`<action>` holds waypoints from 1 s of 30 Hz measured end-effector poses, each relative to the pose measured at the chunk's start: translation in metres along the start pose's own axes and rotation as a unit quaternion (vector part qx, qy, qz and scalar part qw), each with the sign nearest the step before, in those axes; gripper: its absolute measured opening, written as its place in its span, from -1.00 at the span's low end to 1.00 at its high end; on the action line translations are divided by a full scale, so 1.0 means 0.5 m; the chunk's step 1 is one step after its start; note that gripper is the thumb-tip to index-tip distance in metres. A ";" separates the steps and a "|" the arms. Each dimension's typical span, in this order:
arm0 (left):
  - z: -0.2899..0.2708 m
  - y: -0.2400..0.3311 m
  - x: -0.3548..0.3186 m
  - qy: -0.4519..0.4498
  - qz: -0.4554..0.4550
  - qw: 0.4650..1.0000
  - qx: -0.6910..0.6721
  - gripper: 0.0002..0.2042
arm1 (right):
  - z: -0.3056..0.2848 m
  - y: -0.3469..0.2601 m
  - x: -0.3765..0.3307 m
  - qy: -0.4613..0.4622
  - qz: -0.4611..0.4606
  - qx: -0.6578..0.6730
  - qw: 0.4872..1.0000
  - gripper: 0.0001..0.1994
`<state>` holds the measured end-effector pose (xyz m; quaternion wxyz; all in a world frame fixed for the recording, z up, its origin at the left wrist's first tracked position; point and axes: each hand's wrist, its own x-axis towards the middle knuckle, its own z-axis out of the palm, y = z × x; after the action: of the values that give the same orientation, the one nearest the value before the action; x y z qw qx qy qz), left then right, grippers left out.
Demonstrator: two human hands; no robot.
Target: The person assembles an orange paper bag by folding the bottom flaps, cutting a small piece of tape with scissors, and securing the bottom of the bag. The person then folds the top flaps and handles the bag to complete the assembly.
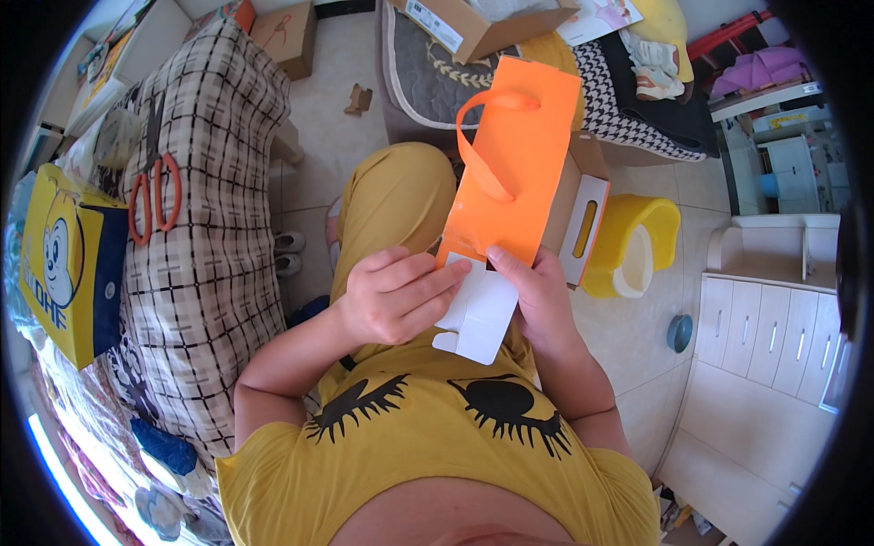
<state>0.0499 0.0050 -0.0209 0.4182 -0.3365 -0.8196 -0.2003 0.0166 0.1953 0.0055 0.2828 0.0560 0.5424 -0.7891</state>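
A long orange gift box (519,146) with an orange ribbon handle (481,150) lies across my lap area, tilted away from me. At its near end a white cardboard flap (481,318) hangs out, folded open toward me. My right hand (546,305) grips the box's right side near that end, its thumb on top of the orange face. My left hand (401,293) is closed, with fingertips pinching the left edge where the orange panel meets the white flap. The inside of the box is hidden.
To the left, red-handled scissors (155,200) and a yellow-and-blue box (73,264) rest on a checked cloth (209,182). Beyond the orange box sit an open carton (482,27) and shoes (654,64) on a padded seat. A yellow plastic potty (655,227) stands on the floor at right.
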 end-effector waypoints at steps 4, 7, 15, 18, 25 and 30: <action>0.004 -0.001 -0.008 0.021 0.007 1.000 0.005 -0.89 | 0.008 -0.007 0.007 -0.003 0.025 0.052 0.998 -0.72; 0.005 0.001 -0.011 0.025 0.003 1.000 0.004 -0.89 | 0.010 -0.009 0.009 -0.012 0.031 0.068 0.997 -0.73; -0.002 0.002 -0.011 -0.010 0.001 1.000 0.008 -0.90 | 0.014 -0.012 0.006 0.005 0.019 0.060 0.998 -0.76; -0.004 0.001 -0.009 -0.023 0.005 1.000 0.005 -0.88 | 0.011 -0.012 0.006 -0.008 0.017 0.058 0.998 -0.78; -0.004 -0.001 0.000 -0.037 0.006 0.999 -0.012 -0.88 | 0.008 -0.007 0.009 -0.006 -0.004 0.062 0.998 -0.72; -0.001 -0.001 0.001 -0.036 0.010 0.999 -0.014 -0.89 | 0.010 -0.009 0.013 -0.020 -0.016 0.077 0.997 -0.70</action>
<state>0.0498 0.0044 -0.0202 0.3853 -0.3576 -0.8280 -0.1952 0.0100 0.1897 0.0087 0.2763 0.0528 0.4753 -0.8336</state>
